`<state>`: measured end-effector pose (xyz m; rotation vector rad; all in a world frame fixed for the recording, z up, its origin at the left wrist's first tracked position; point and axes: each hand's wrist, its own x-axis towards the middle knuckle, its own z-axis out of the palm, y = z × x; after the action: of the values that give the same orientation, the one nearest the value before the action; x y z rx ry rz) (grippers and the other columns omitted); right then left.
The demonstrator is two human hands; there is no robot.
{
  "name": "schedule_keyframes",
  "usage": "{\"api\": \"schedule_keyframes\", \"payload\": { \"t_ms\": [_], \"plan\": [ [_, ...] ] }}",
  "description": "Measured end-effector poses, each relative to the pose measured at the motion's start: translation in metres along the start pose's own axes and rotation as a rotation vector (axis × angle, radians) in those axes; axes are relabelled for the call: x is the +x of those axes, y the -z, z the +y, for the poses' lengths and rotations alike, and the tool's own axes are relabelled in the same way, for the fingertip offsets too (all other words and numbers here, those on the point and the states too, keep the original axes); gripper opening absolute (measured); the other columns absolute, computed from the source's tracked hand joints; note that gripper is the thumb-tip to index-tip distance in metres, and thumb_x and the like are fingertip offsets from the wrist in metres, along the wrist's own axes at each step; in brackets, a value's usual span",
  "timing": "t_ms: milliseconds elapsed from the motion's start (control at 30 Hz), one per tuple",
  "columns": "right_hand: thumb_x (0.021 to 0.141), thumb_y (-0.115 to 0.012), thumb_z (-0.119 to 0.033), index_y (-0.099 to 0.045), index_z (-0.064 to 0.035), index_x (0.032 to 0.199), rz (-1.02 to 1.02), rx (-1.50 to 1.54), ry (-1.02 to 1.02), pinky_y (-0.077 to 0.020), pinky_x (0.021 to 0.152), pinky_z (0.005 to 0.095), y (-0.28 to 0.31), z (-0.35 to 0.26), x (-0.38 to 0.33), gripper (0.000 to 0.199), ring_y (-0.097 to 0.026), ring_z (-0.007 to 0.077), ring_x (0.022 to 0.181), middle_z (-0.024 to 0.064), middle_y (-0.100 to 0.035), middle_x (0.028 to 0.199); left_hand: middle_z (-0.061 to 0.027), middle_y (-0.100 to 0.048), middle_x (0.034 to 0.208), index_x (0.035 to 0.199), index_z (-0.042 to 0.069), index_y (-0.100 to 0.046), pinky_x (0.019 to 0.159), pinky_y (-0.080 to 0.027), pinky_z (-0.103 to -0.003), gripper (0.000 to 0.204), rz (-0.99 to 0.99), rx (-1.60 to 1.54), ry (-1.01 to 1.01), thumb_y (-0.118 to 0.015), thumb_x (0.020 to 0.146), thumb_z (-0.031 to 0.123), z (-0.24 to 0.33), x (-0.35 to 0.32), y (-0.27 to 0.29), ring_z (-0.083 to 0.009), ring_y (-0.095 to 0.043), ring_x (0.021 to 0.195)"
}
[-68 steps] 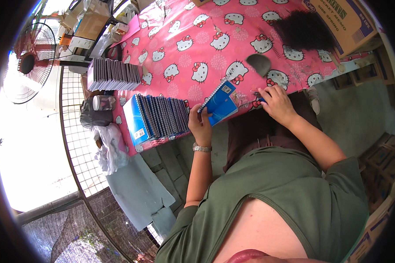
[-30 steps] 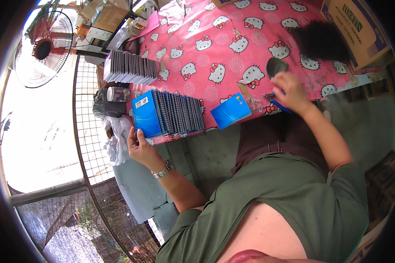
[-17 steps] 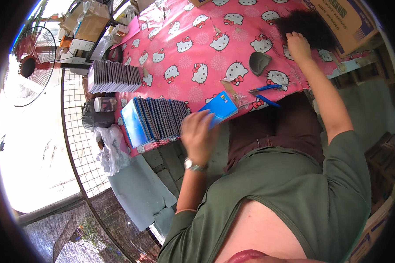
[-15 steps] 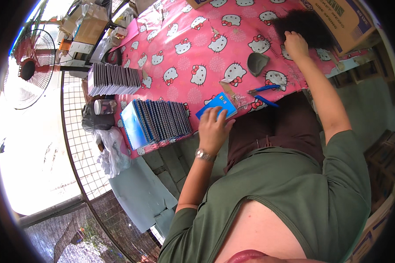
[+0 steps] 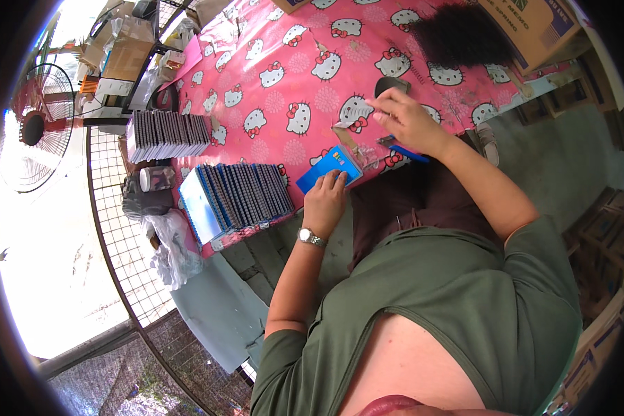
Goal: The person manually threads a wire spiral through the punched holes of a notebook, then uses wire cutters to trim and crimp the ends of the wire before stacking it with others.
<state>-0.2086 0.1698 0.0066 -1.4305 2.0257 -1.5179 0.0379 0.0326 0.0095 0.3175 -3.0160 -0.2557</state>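
A small blue notepad [image 5: 326, 168] lies at the table's near edge. My left hand [image 5: 325, 203] grips its near side, fingers bent over the cover. Above the table, to the right of the pad, my right hand [image 5: 412, 121] pinches a thin wire coil [image 5: 357, 110] that sticks out leftward from the fingertips. Blue-handled pliers [image 5: 408, 151] rest below that hand, partly covered by it. Just beyond the hand is a dark grey scoop-like dish [image 5: 391, 84]. A heap of black wire coils [image 5: 461, 38] spreads at the far right.
Two rows of spiral notebooks, one blue [image 5: 246, 195] and one dark [image 5: 168, 134], stand on the left of the pink patterned table cover [image 5: 274, 100]. A cardboard box [image 5: 532, 31] sits at the far right. Beyond the left edge are a plastic bag [image 5: 172, 246], a jar [image 5: 157, 178] and a fan [image 5: 38, 128].
My right hand has come from the black heap toward the notepad, bringing a coil. My left hand has closed onto the pad's near side. The whole view has shifted slightly.
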Motion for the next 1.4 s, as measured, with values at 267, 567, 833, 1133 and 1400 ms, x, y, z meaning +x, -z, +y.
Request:
{"api": "schedule_keyframes", "payload": {
  "t_ms": [267,567,833,1133,1400],
  "plan": [
    [0.091,-0.058,0.002,-0.066,-0.0088,0.124,-0.094,0.027,-0.004,-0.0504,0.079,0.034,-0.023,-0.005,-0.011,0.035,-0.062,0.0242,0.089,0.0105,-0.058,0.101,-0.0095,-0.072,0.108,0.115,0.012,-0.07,0.08,-0.057,-0.038,0.035,-0.108,-0.109,-0.062,-0.073,0.08,0.011,-0.018,0.002,0.01,-0.0263,-0.071,0.09],
    [0.09,-0.061,-0.002,-0.07,-0.0072,0.116,-0.242,0.145,0.055,-0.0507,0.081,0.0379,-0.034,-0.01,-0.019,0.028,-0.063,0.0264,0.089,0.0108,-0.062,0.099,-0.0088,-0.074,0.098,0.117,0.016,-0.07,0.074,-0.057,-0.039,0.033,-0.159,-0.203,-0.026,-0.07,0.084,0.016,-0.031,0.007,0.016,-0.0259,-0.071,0.085],
    [0.089,-0.065,-0.01,-0.072,-0.009,0.113,-0.221,0.11,0.024,-0.051,0.081,0.0392,-0.036,-0.012,-0.017,0.025,-0.064,0.0312,0.09,0.0124,-0.064,0.096,-0.0103,-0.073,0.101,0.118,0.016,-0.07,0.076,-0.057,-0.038,0.035,-0.08,-0.147,-0.043,-0.072,0.083,0.014,-0.02,0.006,0.018,-0.0255,-0.071,0.085],
    [0.085,-0.069,-0.004,-0.073,-0.0109,0.107,-0.152,-0.011,0.2,-0.0498,0.082,0.0371,-0.044,-0.025,-0.008,0.023,-0.061,0.0245,0.089,0.0042,-0.064,0.097,-0.0123,-0.067,0.104,0.109,0.004,-0.063,0.086,-0.048,-0.044,0.029,0.24,-0.109,0.026,-0.06,0.081,0.0,-0.011,0.017,0.027,-0.0323,-0.062,0.096],
    [0.086,-0.064,-0.003,-0.073,-0.0101,0.104,-0.242,0.225,0.12,-0.0508,0.079,0.0405,-0.043,-0.026,-0.015,0.021,-0.063,0.0288,0.091,0.008,-0.063,0.096,-0.0107,-0.065,0.098,0.105,0.005,-0.06,0.101,-0.038,-0.047,0.018,0.279,-0.054,0.143,-0.063,0.088,0.013,0.004,0.007,0.006,-0.0303,-0.059,0.096]
  ]
}}
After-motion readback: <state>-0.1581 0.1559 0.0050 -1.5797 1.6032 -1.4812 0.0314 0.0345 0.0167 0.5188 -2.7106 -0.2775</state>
